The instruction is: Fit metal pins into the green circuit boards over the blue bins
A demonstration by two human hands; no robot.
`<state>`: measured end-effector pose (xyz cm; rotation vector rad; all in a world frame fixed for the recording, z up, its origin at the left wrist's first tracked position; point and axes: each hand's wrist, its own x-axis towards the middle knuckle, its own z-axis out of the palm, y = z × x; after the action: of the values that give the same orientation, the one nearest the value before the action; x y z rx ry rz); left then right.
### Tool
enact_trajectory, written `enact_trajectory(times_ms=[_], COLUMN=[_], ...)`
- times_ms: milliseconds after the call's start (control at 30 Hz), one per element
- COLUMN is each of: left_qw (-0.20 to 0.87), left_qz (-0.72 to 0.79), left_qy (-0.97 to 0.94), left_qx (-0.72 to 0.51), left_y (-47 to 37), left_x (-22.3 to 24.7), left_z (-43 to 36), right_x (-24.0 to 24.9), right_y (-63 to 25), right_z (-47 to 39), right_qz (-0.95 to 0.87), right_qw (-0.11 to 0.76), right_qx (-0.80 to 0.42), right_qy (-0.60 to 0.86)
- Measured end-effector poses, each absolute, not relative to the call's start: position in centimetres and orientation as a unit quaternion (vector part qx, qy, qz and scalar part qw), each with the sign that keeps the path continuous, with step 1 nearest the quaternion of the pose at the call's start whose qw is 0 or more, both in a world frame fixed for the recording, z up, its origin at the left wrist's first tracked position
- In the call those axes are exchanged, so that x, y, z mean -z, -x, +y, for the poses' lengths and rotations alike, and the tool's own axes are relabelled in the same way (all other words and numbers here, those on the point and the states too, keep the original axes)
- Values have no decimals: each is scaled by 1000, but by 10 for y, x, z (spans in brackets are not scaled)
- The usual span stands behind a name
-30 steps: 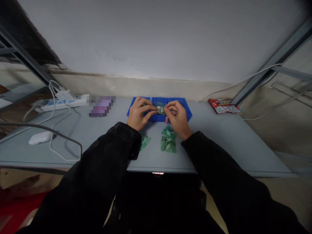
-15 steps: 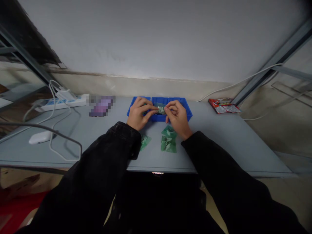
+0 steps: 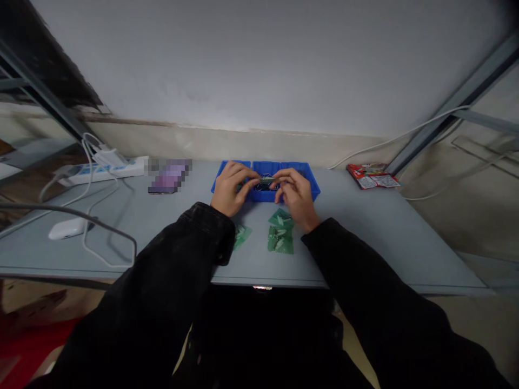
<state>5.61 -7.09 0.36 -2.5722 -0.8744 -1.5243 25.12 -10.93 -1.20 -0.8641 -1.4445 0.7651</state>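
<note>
The left sleeve (image 3: 174, 270) partly covers one green packet (image 3: 242, 236) on the table (image 3: 365, 232), the fingers hide the ends of the thin packet (image 3: 268, 180) between them, and the contents of the blue bins (image 3: 265, 198) are too small to tell

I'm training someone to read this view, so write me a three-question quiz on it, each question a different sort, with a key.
1. Multiple choice: What do the left hand and right hand hold between their fingertips, over the blue tray?
A) a charging plug
B) a thin greenish packet
C) a white power strip

2. True or false: The red packet lies to the right of the blue tray.

3. Fill in the blank: One green bag on the table is partly covered by the person's ____ sleeve.

Key: 1. B; 2. True; 3. left
</note>
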Motion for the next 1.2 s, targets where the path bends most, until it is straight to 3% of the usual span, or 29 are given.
enact_trajectory(times_ms=[233, 633, 867, 1133, 1200], left_qw=[-4, -99, -180, -105, -85], left_qz=[-303, -469, -522, -546, -548], left_qy=[816, 658, 706, 744, 745], left_qx=[493, 580, 443, 371, 371], left_y=[-57, -21, 6, 18, 19], left_x=[-3, -5, -1, 11, 19], left_z=[-72, -29, -11, 3, 7], right_x=[13, 8, 1, -12, -13], right_y=[-249, -266, -279, -286, -290], right_z=[-107, -100, -104, -112, -112], right_qz=[-644, -639, -795, -830, -829], right_qw=[608, 584, 344, 74, 40], right_qx=[-223, -225, -272, -400, -422], right_qy=[407, 448, 419, 382, 365])
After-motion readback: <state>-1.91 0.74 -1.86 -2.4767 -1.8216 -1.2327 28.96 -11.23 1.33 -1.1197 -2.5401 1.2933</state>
